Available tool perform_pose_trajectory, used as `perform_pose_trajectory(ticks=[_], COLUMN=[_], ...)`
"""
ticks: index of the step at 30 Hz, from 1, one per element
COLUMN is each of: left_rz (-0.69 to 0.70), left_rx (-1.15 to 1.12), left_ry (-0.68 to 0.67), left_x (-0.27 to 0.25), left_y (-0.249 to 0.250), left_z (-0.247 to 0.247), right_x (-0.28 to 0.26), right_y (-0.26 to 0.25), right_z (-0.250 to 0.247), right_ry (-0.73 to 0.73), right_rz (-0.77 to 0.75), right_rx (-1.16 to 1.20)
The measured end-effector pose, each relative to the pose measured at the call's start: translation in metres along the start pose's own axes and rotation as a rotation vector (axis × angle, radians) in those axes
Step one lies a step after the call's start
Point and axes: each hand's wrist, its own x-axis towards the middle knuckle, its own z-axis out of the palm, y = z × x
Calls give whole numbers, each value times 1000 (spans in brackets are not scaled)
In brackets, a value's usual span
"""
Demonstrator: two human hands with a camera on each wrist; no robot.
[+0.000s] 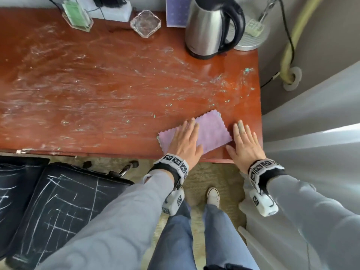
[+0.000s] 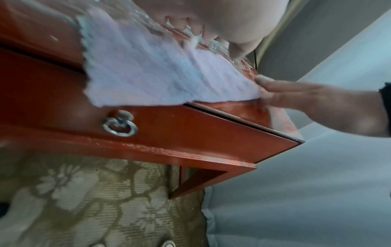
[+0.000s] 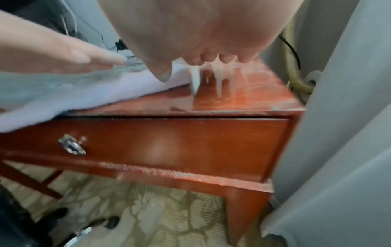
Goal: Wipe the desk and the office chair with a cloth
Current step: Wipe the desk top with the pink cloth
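Observation:
A lilac cloth lies flat on the red-brown desk near its front right corner. My left hand presses flat on the cloth's left half with straight fingers. My right hand lies flat on the bare wood just right of the cloth, fingers spread. White and teal chalky smears cover most of the desktop. The black office chair, scribbled with white lines, stands at the lower left. In the left wrist view the cloth overhangs the drawer front. The right wrist view shows the cloth beside my right hand.
A steel kettle, a glass ashtray, a clear holder with green paper and a lamp base stand along the desk's back. A grey curtain hangs right of the desk. A drawer with a ring pull sits under the top.

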Motion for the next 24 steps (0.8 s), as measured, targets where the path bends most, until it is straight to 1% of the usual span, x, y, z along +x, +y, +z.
perform_pose_trajectory(ticks=[3, 4, 5, 8, 10, 12, 14, 17, 19, 22, 24], left_rz=[-117, -142, -137, 5, 51, 33, -7, -168, -226, -186, -172], left_rx=[25, 38, 65, 175, 206, 230, 249, 134, 89, 117, 137], left_ry=[-66, -59, -43, -27, -37, -43, -21, -10, 4, 1, -32], left_x=[17, 20, 20, 15, 14, 20, 33, 53, 54, 33, 23], left_y=[20, 25, 31, 51, 61, 58, 46, 39, 53, 89, 96], left_z=[24, 31, 38, 56, 62, 61, 52, 34, 38, 63, 70], right_x=[-6, -8, -9, -10, -11, -10, -10, -11, -10, -9, -10], right_y=[19, 21, 24, 36, 47, 56, 61, 65, 67, 71, 75], right_z=[8, 11, 13, 16, 16, 15, 15, 16, 15, 11, 10], right_ry=[-18, -7, 5, 29, 42, 59, 59, 51, 35, 21, 23], right_rz=[-43, -56, -69, -138, -206, -279, -303, -312, -330, -368, -366], right_rx=[33, 66, 101, 220, 244, 234, 235, 240, 208, 119, 63])
